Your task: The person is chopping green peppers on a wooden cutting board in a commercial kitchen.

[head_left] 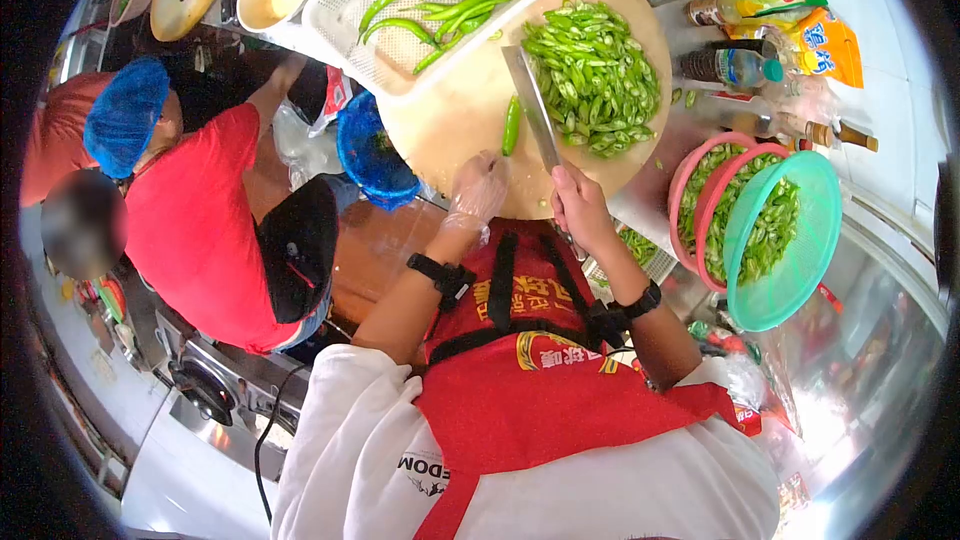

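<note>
My right hand (583, 205) is wrapped round the handle of a kitchen knife (533, 105), its broad blade pointing away from me over the round cutting board (425, 140). A single green chili pepper (512, 125) lies just left of the blade. At its near end, the curled fingers of my left hand (478, 188), in a clear plastic glove, appear closed on the tip; the exact contact is partly hidden. Right of the knife is a heap of sliced green chilies (595, 75). A white basket (330, 15) with several whole chilies rests over the board's far left.
Stacked colanders, the top one green (815, 270), hold sliced chilies at right. Bottles (745, 68) and seasoning bags (828, 48) stand along the wall. A blue-lined bin (375, 165) is left of the board. A person in red (205, 230) crouches at left.
</note>
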The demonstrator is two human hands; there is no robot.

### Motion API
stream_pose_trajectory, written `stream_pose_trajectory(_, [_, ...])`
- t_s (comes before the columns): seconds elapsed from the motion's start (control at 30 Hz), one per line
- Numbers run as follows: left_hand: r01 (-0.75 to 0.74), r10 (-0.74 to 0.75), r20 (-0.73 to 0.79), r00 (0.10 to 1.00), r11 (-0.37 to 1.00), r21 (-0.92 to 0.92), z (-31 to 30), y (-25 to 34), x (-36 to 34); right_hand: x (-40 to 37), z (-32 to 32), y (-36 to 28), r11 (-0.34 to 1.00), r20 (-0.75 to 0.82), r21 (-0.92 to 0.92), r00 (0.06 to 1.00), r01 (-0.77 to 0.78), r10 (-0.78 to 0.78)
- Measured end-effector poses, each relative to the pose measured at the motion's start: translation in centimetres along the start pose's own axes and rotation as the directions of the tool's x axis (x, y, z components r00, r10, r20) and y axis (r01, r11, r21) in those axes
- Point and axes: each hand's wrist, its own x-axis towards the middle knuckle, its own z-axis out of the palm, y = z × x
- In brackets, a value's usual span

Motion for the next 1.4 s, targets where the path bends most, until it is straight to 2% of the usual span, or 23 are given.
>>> stream_pose_trajectory(0.03, [0.039,-0.038,0.026,0.999,0.999,-0.032,0.1,0.0,0.3,0.1,-0.2,0.1,0.999,0.009,0.023,1.000,0.022,-0.023])
stream_pose_trajectory(0.07, [0.079,-0.075,0.056,0.996,0.995,-0.062,0.2,0.0,0.3,0.1,-0.3,0.2,1.000,0.009,0.016,1.000,-0.021,0.021])
stream_pose_trajectory(0.13, [-0.163,0.168,-0.060,0.984,0.983,0.083,0.1,0.7,0.3,0.6,-0.3,0.0,0.995,0.018,0.001,0.995,-0.097,0.097])
stream_pose_trajectory(0.17, [-0.265,0.285,-0.113,0.952,0.950,0.165,-0.2,1.1,0.1,0.5,-0.1,-0.3,0.999,-0.005,-0.018,0.999,-0.046,0.046])
stream_pose_trajectory(0.23, [-0.141,0.149,-0.063,0.987,0.983,0.117,-0.6,1.9,-0.1,-0.8,0.1,-0.6,0.998,-0.058,-0.053,0.998,0.036,-0.039])
stream_pose_trajectory(0.27, [-0.085,0.089,-0.033,0.996,0.992,0.093,-0.7,2.5,0.0,-0.4,0.0,-0.1,0.999,-0.031,-0.035,0.999,-0.017,0.016])
stream_pose_trajectory(0.33, [-0.053,0.055,-0.041,0.998,0.996,0.065,-0.6,3.3,-0.2,0.4,-0.2,0.3,0.992,0.020,0.001,0.992,-0.124,0.124])
stream_pose_trajectory(0.43, [-0.041,0.046,-0.055,0.997,0.996,0.078,-0.9,3.1,0.5,-0.7,0.3,-0.7,0.997,-0.034,0.004,0.996,-0.082,0.082])
stream_pose_trajectory(0.47, [-0.041,0.046,-0.045,0.998,0.995,0.092,-0.8,2.7,0.5,-0.6,0.3,-0.1,0.998,-0.007,0.002,0.998,-0.069,0.069])
stream_pose_trajectory(0.53, [0.010,-0.009,-0.037,0.999,1.000,0.023,-0.5,2.4,1.0,0.1,0.0,0.7,1.000,0.030,-0.003,0.999,-0.026,0.027])
stream_pose_trajectory(0.57, [0.036,-0.036,-0.029,0.999,0.999,-0.011,-0.3,2.5,1.0,-0.1,-0.1,0.8,0.999,0.015,-0.006,0.998,-0.054,0.054])
stream_pose_trajectory(0.63, [-0.016,0.017,-0.047,0.999,1.000,0.009,-0.7,3.4,1.0,0.2,0.1,0.3,0.995,0.001,-0.018,0.995,-0.095,0.095])
stream_pose_trajectory(0.73, [-0.038,0.041,-0.053,0.998,0.998,0.057,-1.0,3.3,1.0,-0.8,0.4,0.2,0.999,-0.035,-0.001,0.999,0.032,-0.032])
stream_pose_trajectory(0.83, [0.026,-0.022,-0.032,0.999,0.994,0.108,-0.8,3.9,1.0,0.5,0.1,1.3,0.994,0.040,0.015,0.993,-0.107,0.107])
stream_pose_trajectory(0.87, [0.061,-0.057,-0.033,0.998,0.990,0.124,-1.0,4.3,1.2,0.2,0.0,0.9,0.996,0.016,0.008,0.996,-0.089,0.089])
stream_pose_trajectory(0.93, [0.018,-0.012,-0.052,0.999,0.993,0.117,-1.1,3.9,1.6,-0.8,0.3,0.2,0.998,-0.012,-0.010,0.998,-0.063,0.063])
stream_pose_trajectory(1.07, [-0.038,0.043,-0.055,0.998,0.996,0.087,-0.9,3.7,1.7,-0.5,0.0,1.2,0.995,0.053,0.041,0.994,-0.096,0.094])
stream_pose_trajectory(1.13, [0.009,-0.008,-0.033,0.999,1.000,0.023,-0.8,3.4,2.1,-0.3,0.0,0.3,0.988,0.056,0.024,0.987,-0.154,0.153])
stream_pose_trajectory(1.17, [0.042,-0.042,-0.026,0.999,0.999,-0.008,-0.8,2.9,2.2,-0.5,0.2,-0.1,0.994,0.027,0.016,0.993,-0.111,0.111])
stream_pose_trajectory(1.23, [-0.025,0.029,-0.037,0.999,0.993,0.115,-0.8,2.0,2.5,-1.4,0.5,0.0,0.999,-0.047,0.005,0.998,-0.040,0.040])
stream_pose_trajectory(1.27, [-0.067,0.075,-0.037,0.997,0.982,0.174,-0.6,1.9,2.9,-1.0,0.4,0.5,0.998,-0.030,-0.004,0.998,-0.056,0.056])
stream_pose_trajectory(1.37, [-0.055,0.058,-0.038,0.998,0.997,0.055,-0.4,1.7,3.1,-0.1,0.3,0.8,0.997,-0.008,-0.020,0.997,-0.078,0.078])
stream_pose_trajectory(1.4, [-0.047,0.050,-0.033,0.998,0.996,0.080,-0.5,1.5,3.3,-0.5,0.3,0.5,0.997,-0.011,-0.023,0.998,-0.070,0.069])
